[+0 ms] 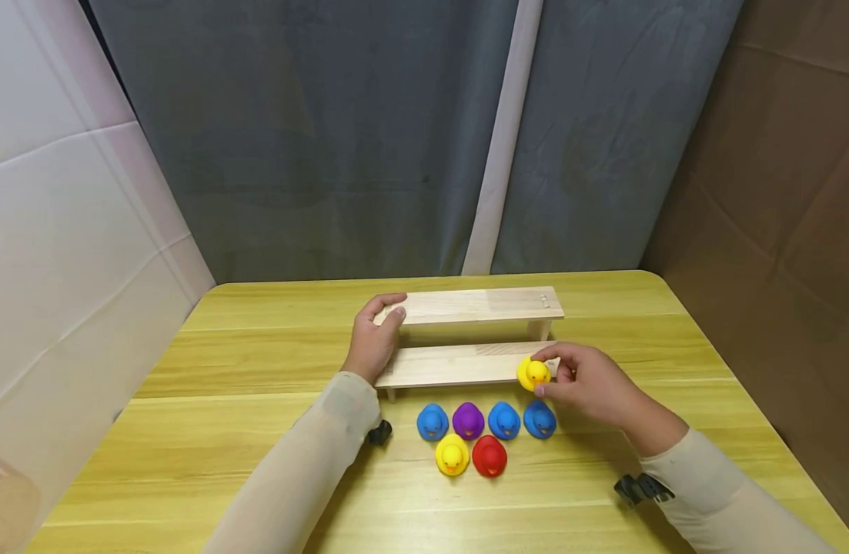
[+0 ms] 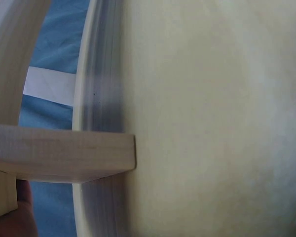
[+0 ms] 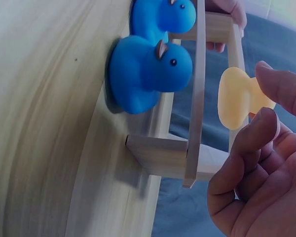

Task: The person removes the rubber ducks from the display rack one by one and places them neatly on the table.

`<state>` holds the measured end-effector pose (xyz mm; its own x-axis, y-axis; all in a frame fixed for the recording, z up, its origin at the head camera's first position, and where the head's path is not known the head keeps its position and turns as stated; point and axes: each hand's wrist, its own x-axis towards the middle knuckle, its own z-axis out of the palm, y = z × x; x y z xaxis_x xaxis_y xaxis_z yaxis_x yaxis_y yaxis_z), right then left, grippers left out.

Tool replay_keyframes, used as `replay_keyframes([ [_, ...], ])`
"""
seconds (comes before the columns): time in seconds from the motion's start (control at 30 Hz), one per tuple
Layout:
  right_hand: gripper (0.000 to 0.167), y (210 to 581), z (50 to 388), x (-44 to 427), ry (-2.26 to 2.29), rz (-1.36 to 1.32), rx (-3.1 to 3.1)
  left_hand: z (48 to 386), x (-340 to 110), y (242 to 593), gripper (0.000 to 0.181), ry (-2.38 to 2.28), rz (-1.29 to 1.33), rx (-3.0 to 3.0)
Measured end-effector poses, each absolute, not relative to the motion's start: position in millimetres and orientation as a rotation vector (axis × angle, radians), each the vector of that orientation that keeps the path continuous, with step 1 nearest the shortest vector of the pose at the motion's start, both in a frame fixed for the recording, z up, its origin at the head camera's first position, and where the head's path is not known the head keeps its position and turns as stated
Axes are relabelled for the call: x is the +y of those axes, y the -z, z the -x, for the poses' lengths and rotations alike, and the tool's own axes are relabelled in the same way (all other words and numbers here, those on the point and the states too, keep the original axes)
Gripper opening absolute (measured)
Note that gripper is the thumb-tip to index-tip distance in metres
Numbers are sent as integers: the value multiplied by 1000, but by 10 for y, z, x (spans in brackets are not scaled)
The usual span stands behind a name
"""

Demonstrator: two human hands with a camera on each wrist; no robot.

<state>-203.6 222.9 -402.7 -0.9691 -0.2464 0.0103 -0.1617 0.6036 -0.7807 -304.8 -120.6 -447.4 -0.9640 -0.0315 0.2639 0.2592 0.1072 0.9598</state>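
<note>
A two-tier wooden rack point(image 1: 466, 365) stands on the table. My left hand point(image 1: 372, 338) grips the left end of its upper board point(image 1: 479, 305), the thumb on top. Between thumb and fingers, my right hand point(image 1: 590, 383) pinches a yellow rubber duck point(image 1: 533, 372). In the right wrist view this duck point(image 3: 233, 98) is held just above the lower board point(image 3: 197, 94), with a gap between them. In front of the rack sit three blue ducks point(image 1: 504, 421), a purple duck point(image 1: 469, 421), another yellow duck point(image 1: 452, 455) and a red duck point(image 1: 489, 456).
The wooden table point(image 1: 258, 431) has its far edge behind the rack. A grey curtain point(image 1: 313, 154) hangs beyond it, with a white cloth point(image 1: 71, 231) on the left and a brown one point(image 1: 770, 215) on the right.
</note>
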Motion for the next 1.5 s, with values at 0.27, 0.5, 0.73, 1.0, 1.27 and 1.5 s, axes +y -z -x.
replay_keyframes([
  [0.27,41,3996,1916,2211,1318,373,2666,3054,-1206,4474,27,1936,226,-2169],
  [0.5,41,3997,1798,2184,1355,416,2580,3058,-1209,4477,27,1941,227,-2167],
  [0.73,41,4062,1703,2177,1358,425,2529,3060,-1211,4481,26,1945,232,-2165],
  [1.0,41,4125,1628,2176,1370,418,2485,3058,-1206,4480,26,1957,235,-2151],
  [1.27,43,4148,1572,2181,1384,416,2443,3065,-1209,4489,26,1957,239,-2148],
  [1.5,39,4185,1540,2181,1385,434,2432,3072,-1218,4496,26,1944,243,-2156],
])
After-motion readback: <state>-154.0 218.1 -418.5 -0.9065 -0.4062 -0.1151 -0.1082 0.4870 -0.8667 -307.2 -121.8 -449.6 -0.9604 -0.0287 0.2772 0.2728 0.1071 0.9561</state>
